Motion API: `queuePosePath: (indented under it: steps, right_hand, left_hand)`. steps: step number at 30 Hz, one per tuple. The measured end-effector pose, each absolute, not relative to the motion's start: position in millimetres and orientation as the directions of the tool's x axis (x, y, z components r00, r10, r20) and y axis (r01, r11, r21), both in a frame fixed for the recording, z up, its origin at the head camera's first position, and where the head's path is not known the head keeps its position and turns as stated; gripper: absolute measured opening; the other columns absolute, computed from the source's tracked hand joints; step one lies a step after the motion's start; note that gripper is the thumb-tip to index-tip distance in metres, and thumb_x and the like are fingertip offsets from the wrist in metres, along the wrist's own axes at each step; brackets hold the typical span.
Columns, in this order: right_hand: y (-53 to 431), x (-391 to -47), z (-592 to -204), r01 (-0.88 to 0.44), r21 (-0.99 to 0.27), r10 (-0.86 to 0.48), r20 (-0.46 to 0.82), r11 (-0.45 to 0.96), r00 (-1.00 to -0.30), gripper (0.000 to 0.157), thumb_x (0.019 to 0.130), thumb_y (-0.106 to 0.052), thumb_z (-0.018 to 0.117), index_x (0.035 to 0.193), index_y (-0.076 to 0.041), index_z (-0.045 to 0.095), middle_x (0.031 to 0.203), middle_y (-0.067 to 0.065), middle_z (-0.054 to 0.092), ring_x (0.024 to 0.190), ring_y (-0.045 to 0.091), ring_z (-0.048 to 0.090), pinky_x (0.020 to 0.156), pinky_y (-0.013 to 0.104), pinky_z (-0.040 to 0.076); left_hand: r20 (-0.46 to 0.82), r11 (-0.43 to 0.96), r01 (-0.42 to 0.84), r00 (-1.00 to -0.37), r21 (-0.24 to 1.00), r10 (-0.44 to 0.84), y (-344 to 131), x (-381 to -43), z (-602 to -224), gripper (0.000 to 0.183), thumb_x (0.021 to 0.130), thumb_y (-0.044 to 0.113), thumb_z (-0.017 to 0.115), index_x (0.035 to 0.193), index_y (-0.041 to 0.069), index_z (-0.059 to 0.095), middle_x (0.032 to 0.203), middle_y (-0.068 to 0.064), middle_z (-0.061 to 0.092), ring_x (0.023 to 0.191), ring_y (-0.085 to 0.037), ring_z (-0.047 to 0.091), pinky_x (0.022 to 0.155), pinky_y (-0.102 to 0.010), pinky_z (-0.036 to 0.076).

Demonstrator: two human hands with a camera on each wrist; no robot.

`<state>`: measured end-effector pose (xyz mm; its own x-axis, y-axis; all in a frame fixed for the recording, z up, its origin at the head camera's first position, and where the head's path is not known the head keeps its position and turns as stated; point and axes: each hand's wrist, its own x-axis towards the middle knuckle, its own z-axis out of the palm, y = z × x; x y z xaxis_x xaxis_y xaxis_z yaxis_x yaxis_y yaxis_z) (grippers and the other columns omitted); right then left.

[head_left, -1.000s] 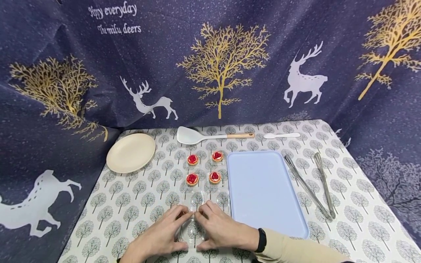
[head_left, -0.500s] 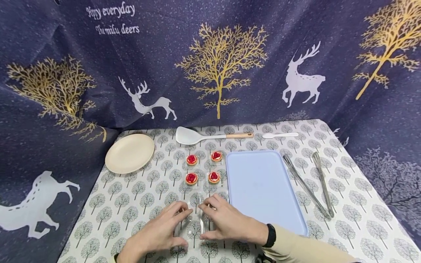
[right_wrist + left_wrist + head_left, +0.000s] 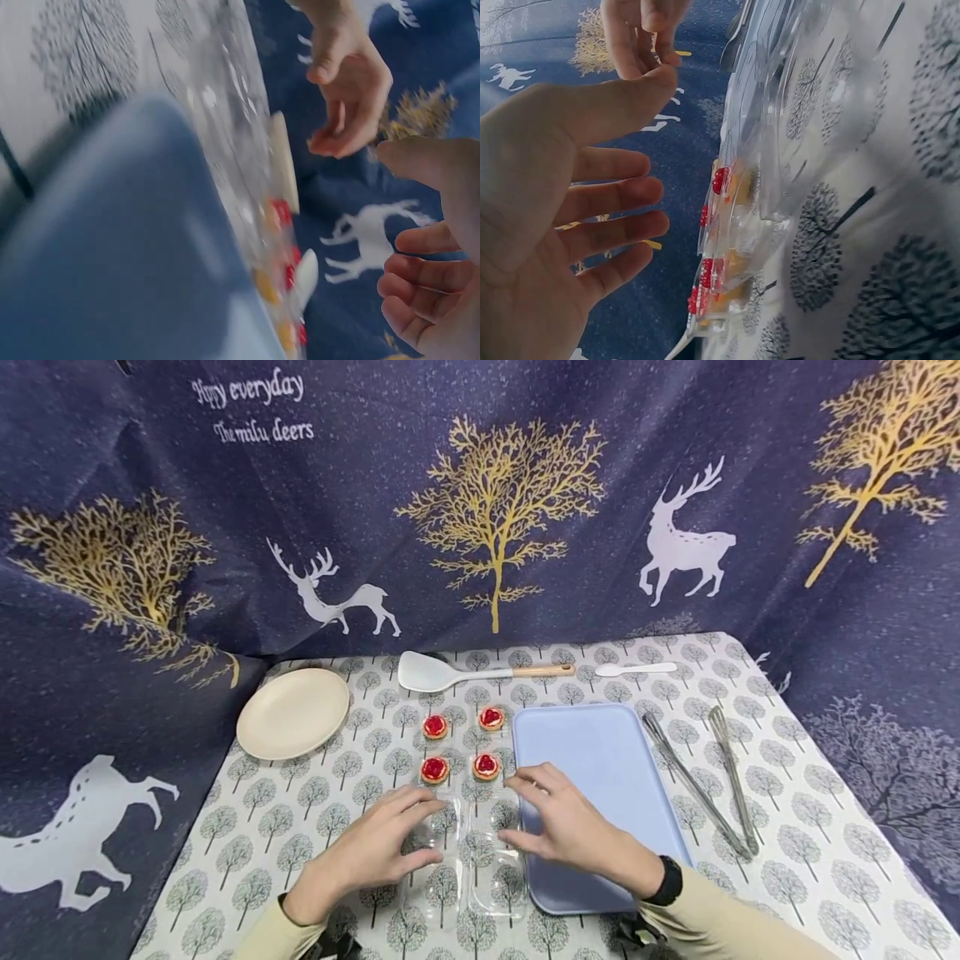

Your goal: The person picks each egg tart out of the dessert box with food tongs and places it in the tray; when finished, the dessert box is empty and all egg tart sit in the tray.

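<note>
Left hand (image 3: 378,843) and right hand (image 3: 562,820): fingers parted, loosely bent, gripping nothing. Both are positioned above the near section of the clear plastic container (image 3: 497,908); four red-topped tarts (image 3: 486,767) sit at its far section. The blue tray (image 3: 607,760) lies just beside the container's right edge, partly beneath the right hand. Peripheral items: metal tongs (image 3: 737,777), right of the tray; wooden-handled turner (image 3: 429,672) and white spoon (image 3: 637,669), rear; beige plate (image 3: 292,714), far left.
</note>
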<state>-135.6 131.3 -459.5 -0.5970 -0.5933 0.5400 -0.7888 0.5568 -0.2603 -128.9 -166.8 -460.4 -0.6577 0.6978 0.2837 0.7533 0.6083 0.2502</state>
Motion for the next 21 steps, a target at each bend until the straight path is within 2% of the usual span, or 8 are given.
queuePosePath:
  steps: [7, 15, 21]
  right_hand:
    - [162.5, -143.0, -450.6, -0.701, -0.324, -0.457, 0.574, 0.636, -0.68, 0.066, 0.074, -0.041, 0.081, 0.122, 0.0, 0.062, 0.117, 0.015, 0.062, 0.107, 0.026, 0.058, 0.092, 0.044, 0.055]
    - [193.8, -147.6, -445.7, -0.54, -0.424, -0.286, 0.529, 0.727, -0.799, 0.066, 0.071, -0.034, 0.083, 0.124, -0.001, 0.062, 0.123, 0.017, 0.06, 0.111, 0.032, 0.057, 0.094, 0.052, 0.052]
    - [223.8, -153.2, -445.1, -0.397, -0.488, -0.165, 0.452, 0.777, -0.877, 0.068, 0.075, -0.034, 0.081, 0.13, 0.0, 0.057, 0.127, 0.022, 0.057, 0.114, 0.039, 0.054, 0.095, 0.062, 0.046]
  left_hand:
    - [0.292, 0.596, 0.768, -0.641, 0.235, 0.71, -158.3, -147.8, -456.6, 0.067, 0.078, 0.04, 0.078, 0.129, 0.003, 0.058, 0.131, -0.01, 0.06, 0.121, -0.029, 0.056, 0.109, -0.049, 0.042]
    - [0.239, 0.629, 0.738, -0.675, 0.245, 0.698, -151.1, -175.6, -459.9, 0.07, 0.08, 0.043, 0.076, 0.135, 0.006, 0.054, 0.138, -0.011, 0.054, 0.128, -0.03, 0.051, 0.11, -0.049, 0.041]
    - [0.202, 0.643, 0.726, -0.687, 0.244, 0.698, -140.1, -199.5, -463.5, 0.072, 0.082, 0.044, 0.074, 0.136, 0.003, 0.052, 0.14, -0.013, 0.052, 0.13, -0.031, 0.049, 0.115, -0.05, 0.034]
